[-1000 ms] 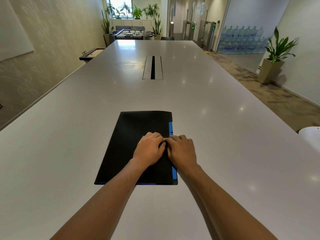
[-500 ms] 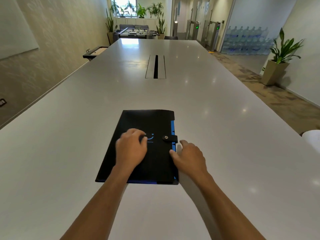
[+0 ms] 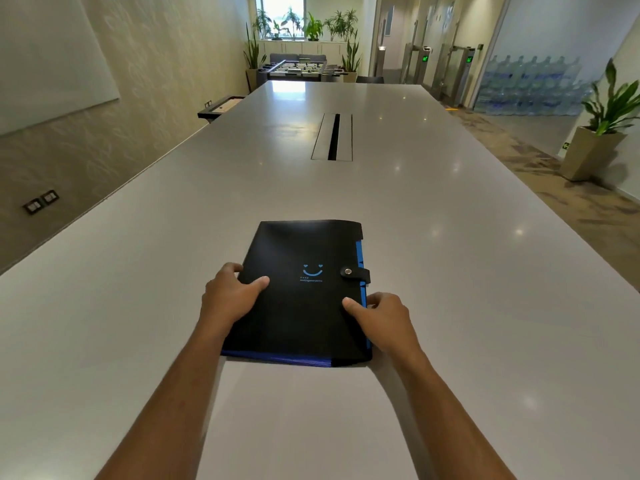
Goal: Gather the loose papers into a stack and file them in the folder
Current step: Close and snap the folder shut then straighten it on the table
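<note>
the black folder (image 3: 304,289) lies flat and snapped shut on the surface (image 3: 485,306), no loose papers in view. the left hand (image 3: 228,299) clasps its left edge, the right hand (image 3: 384,320) its right, fingers curled round. filing looks done; next is likely letting go.

Left hand (image 3: 230,299) and right hand (image 3: 382,318) moved apart, apparently gripping folder (image 3: 304,306) edges

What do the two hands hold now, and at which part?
Both grip the black folder: left hand at its left edge, right hand at its right edge, below the snap strap.
</note>
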`<state>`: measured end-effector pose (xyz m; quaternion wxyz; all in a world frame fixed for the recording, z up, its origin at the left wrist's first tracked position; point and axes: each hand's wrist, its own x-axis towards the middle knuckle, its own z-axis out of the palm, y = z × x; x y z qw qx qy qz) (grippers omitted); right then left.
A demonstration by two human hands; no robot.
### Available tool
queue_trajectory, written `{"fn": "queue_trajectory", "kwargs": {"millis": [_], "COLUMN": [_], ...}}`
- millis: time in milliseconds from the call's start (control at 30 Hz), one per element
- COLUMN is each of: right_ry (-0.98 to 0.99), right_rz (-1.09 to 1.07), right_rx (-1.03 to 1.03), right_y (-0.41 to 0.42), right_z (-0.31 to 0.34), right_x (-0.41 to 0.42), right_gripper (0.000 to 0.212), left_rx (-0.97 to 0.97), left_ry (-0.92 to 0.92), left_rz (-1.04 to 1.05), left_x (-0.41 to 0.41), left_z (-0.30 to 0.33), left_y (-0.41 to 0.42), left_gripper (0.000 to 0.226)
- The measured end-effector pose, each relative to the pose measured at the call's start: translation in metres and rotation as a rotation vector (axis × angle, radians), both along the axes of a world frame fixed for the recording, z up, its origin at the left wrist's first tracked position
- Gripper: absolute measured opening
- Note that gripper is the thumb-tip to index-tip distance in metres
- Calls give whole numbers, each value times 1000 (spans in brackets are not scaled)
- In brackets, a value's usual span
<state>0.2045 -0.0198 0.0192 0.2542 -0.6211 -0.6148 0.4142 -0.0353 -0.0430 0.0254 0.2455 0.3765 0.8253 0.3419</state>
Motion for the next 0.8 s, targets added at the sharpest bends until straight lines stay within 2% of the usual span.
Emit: {"fn": "queue_trajectory", "kwargs": {"millis": [100, 233, 400, 567, 800], "right_ry": [144, 325, 451, 566, 525], "right_rz": [13, 25, -49, -94, -151], "right_rx": [-55, -151, -75, -27, 50], "right_y": [10, 25, 59, 112, 199], "right_z": [-2, -5, 1, 15, 6], "right_x": [2, 0, -16, -56, -126], "right_gripper": [41, 52, 52, 51, 54], "left_rx": [77, 146, 230, 263, 241], "left_ry": [-187, -229, -293, -208, -68], "left_rz": [9, -2, -24, -79, -195], "left_x": [0, -6, -27, -56, -119], "left_z": [1, -2, 5, 25, 38], "left_y": [5, 18, 55, 105, 186], "left_gripper": [61, 56, 43, 34, 21]}}
